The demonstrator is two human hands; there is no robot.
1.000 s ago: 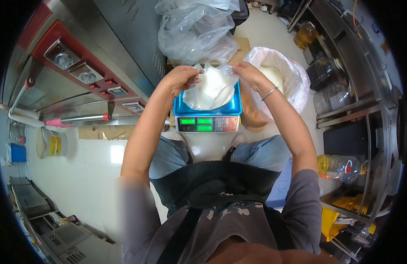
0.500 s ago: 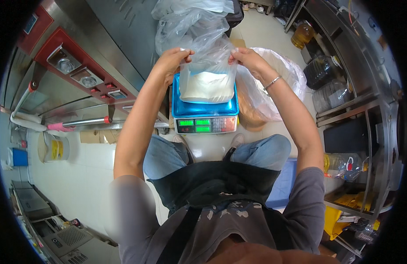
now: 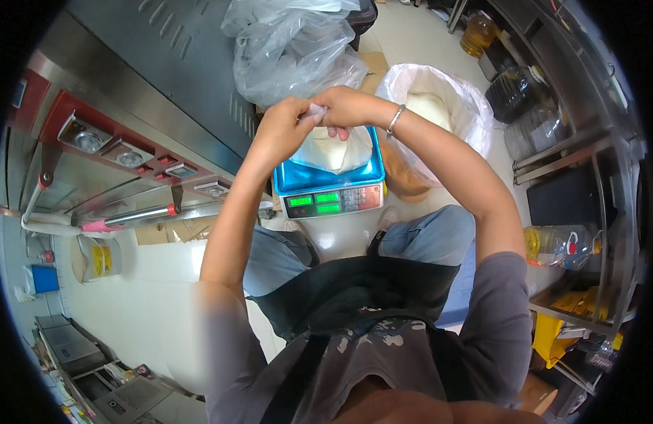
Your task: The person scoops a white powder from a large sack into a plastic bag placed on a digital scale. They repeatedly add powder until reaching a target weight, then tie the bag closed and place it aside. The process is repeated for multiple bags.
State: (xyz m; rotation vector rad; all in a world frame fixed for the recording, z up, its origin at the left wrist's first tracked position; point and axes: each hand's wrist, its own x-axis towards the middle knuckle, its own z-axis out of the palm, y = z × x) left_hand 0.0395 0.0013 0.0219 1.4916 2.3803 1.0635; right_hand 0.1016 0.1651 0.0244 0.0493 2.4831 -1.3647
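Wearing a black apron [image 3: 361,290] over a grey shirt [image 3: 496,297] and blue jeans [image 3: 439,230]. Pinching the bunched neck of a clear plastic bag [image 3: 338,157] in the grip of the left hand [image 3: 282,126], pressing thumb and fingers together on the film. Gripping the same neck from the other side with the right hand [image 3: 347,108], bending the wrist inward, curling the lower fingers over the bag and wearing a silver bracelet [image 3: 395,121] there. Resting the bag, heavy at the bottom with white contents [image 3: 330,150], on the blue tray [image 3: 291,178] of a digital scale [image 3: 361,203]. Facing the scale's lit green displays [image 3: 328,203]. Working just beside an open white sack [image 3: 475,116] on the right, and before heaped clear plastic [image 3: 294,60] just past the hands. Working between a red control panel [image 3: 153,161] on the left and steel shelving [image 3: 559,166] on the right, well below a jug of amber liquid [image 3: 479,35] standing farther off.
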